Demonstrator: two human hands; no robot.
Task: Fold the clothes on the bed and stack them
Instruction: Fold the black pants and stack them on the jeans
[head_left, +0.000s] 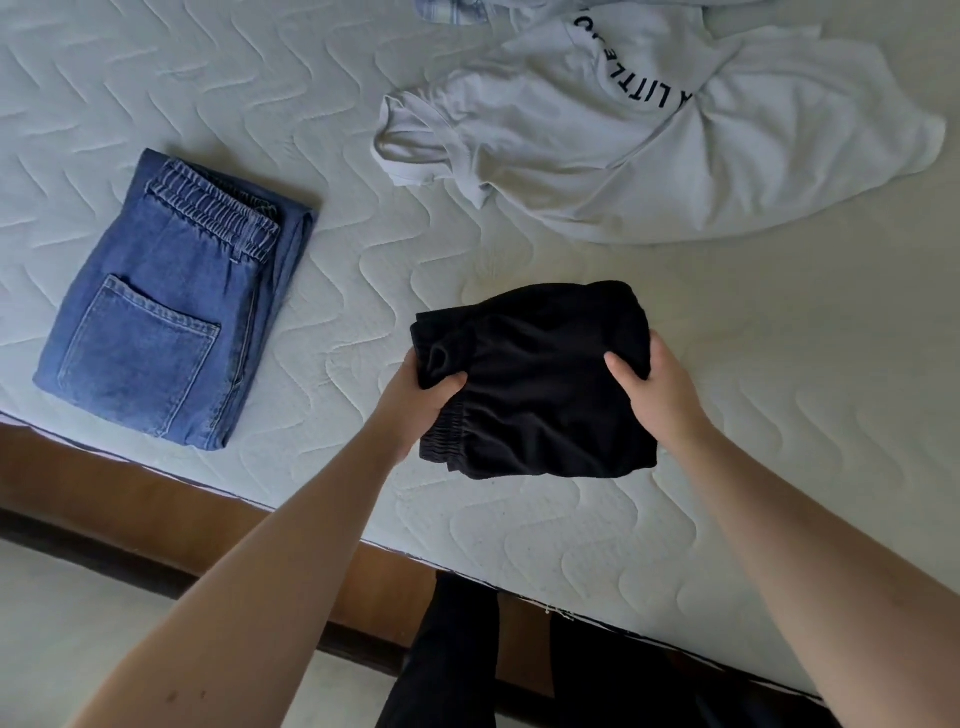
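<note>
A: Why is the folded black elastic-waist garment (535, 384) gripped at both sides?
B: The left hand (415, 400) and right hand (652, 387) pinch its edges, probably keeping the folds together above the bed's quilted white mattress (363, 249), apparently for stacking on the folded blue denim jeans (166, 306).

On the bed (363, 249), a folded garment (535, 384) sits between the hands, the left hand (421, 400) at its left edge and the right hand (654, 384) at its right edge. Folded jeans (166, 312) lie well to the left of the left hand. A rumpled shirt (649, 145) lies beyond both hands, toward the right.
</note>
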